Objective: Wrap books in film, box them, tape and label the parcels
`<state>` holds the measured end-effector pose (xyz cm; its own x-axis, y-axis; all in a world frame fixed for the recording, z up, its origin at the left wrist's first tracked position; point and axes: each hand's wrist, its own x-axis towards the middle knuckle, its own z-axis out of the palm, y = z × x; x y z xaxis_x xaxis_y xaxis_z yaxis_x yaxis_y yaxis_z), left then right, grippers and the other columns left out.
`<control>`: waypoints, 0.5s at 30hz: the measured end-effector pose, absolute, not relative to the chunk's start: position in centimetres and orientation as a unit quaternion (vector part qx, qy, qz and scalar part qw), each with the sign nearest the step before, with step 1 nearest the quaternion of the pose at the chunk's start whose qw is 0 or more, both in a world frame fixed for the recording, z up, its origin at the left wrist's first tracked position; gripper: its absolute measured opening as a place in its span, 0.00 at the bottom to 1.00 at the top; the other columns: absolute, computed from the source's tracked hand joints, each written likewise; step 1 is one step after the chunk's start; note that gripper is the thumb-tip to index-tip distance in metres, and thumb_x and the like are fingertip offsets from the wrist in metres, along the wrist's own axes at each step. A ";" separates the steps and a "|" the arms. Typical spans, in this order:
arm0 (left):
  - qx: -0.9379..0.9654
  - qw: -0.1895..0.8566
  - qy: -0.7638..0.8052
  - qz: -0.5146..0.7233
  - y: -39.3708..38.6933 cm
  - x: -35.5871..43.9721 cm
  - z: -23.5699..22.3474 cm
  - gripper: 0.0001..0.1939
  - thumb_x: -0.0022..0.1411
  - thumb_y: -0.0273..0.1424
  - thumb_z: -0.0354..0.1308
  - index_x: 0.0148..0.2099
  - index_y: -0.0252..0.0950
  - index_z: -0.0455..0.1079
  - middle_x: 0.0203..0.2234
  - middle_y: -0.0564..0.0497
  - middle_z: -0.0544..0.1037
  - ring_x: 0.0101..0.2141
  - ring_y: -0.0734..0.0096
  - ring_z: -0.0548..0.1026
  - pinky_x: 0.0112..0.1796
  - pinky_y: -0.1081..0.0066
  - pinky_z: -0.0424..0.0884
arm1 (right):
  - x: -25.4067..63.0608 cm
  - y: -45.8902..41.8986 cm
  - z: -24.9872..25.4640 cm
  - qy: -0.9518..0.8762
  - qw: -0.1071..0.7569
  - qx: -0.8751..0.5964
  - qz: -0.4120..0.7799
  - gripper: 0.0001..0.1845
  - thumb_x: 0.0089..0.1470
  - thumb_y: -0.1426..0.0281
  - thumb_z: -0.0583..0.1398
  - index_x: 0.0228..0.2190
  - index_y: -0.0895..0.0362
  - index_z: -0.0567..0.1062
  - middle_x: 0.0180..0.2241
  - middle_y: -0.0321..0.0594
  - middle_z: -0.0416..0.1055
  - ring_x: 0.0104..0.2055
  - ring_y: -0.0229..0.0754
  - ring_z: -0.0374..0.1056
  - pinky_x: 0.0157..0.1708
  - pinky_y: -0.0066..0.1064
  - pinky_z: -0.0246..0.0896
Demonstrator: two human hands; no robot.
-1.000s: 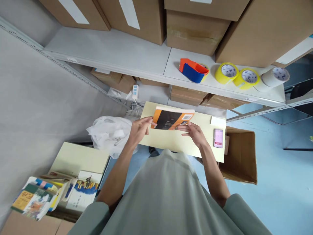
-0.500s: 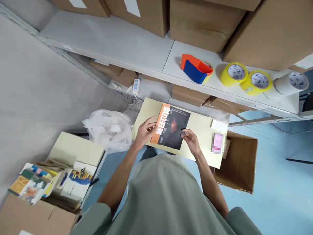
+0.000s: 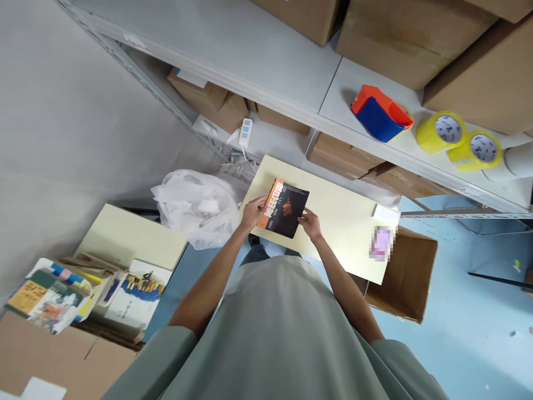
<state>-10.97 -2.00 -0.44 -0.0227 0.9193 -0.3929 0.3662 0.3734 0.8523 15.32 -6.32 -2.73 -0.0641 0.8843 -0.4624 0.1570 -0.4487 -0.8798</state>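
Note:
A dark book [image 3: 287, 214] with an orange strip down its left side and white lettering is held over the cream table [image 3: 333, 228]. My left hand [image 3: 253, 214] grips its left edge, thumb on the cover and fingers partly hidden behind. On the opposite edge, my right hand [image 3: 310, 223] pinches the lower right side between thumb and fingers. The cover faces up, slightly tilted. Whether the book's underside touches the table I cannot tell.
An open cardboard box [image 3: 406, 278] stands right of the table, near a blurred pink item [image 3: 381, 243]. A white plastic bag [image 3: 200, 208] lies left. Stacked books [image 3: 52, 297] sit lower left. Yellow tape rolls [image 3: 441, 131] and a red-blue tape dispenser [image 3: 381, 115] rest on the shelf [image 3: 233, 61].
Both hands have closed in on the book's edges, and it now sits nearer the table's front left, slightly turned. The whole view has shifted and tilted.

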 end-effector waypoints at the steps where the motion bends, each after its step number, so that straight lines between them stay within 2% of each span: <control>1: 0.497 0.497 0.654 0.280 -1.3 -11.5 -0.6 0.25 0.63 0.30 0.64 0.61 0.33 0.82 0.54 0.39 0.88 0.51 0.54 0.87 0.55 0.61 0.79 | 14.7 -5.6 -2.7 -0.404 0.319 -0.636 0.575 0.38 0.50 0.48 0.70 0.58 0.53 0.79 0.33 0.34 0.85 0.37 0.46 0.79 0.44 0.40 0.78; 4: 0.534 0.476 0.640 0.280 0.9 -13.1 -0.6 0.27 0.66 0.25 0.59 0.65 0.36 0.80 0.60 0.43 0.86 0.49 0.59 0.86 0.54 0.63 0.80 | 13.4 -3.6 -2.1 -0.340 0.350 -0.684 0.542 0.43 0.45 0.49 0.73 0.59 0.52 0.79 0.44 0.43 0.87 0.45 0.50 0.82 0.51 0.45 0.79; 6: 0.552 0.460 0.638 0.277 1.8 -14.3 -0.6 0.27 0.67 0.24 0.57 0.66 0.38 0.79 0.63 0.44 0.84 0.47 0.62 0.86 0.54 0.63 0.81 | 12.9 -2.8 -1.5 -0.312 0.358 -0.693 0.541 0.44 0.41 0.50 0.76 0.58 0.52 0.80 0.54 0.50 0.85 0.52 0.55 0.82 0.55 0.48 0.78; 8: 0.568 0.442 0.636 0.278 1.8 -15.9 -0.6 0.27 0.68 0.24 0.56 0.67 0.38 0.78 0.64 0.44 0.83 0.47 0.62 0.85 0.54 0.63 0.81 | 12.1 -2.7 -0.8 -0.304 0.353 -0.691 0.553 0.43 0.39 0.51 0.78 0.56 0.52 0.81 0.59 0.54 0.82 0.58 0.58 0.81 0.58 0.50 0.77; 11: 0.603 0.398 0.637 0.269 0.3 -19.1 -0.8 0.27 0.69 0.24 0.57 0.67 0.37 0.77 0.63 0.41 0.83 0.53 0.55 0.84 0.58 0.58 0.80 | 10.3 -3.5 0.2 -0.319 0.335 -0.673 0.577 0.39 0.40 0.48 0.78 0.51 0.52 0.82 0.57 0.53 0.84 0.61 0.59 0.79 0.61 0.51 0.77; 15: 0.650 0.314 0.655 0.222 -2.8 -25.6 -1.1 0.26 0.69 0.25 0.58 0.66 0.38 0.78 0.65 0.40 0.81 0.66 0.44 0.76 0.70 0.47 0.69 | 6.8 -5.7 0.9 -0.330 0.316 -0.663 0.594 0.35 0.43 0.46 0.78 0.48 0.51 0.84 0.54 0.51 0.86 0.58 0.57 0.81 0.62 0.54 0.76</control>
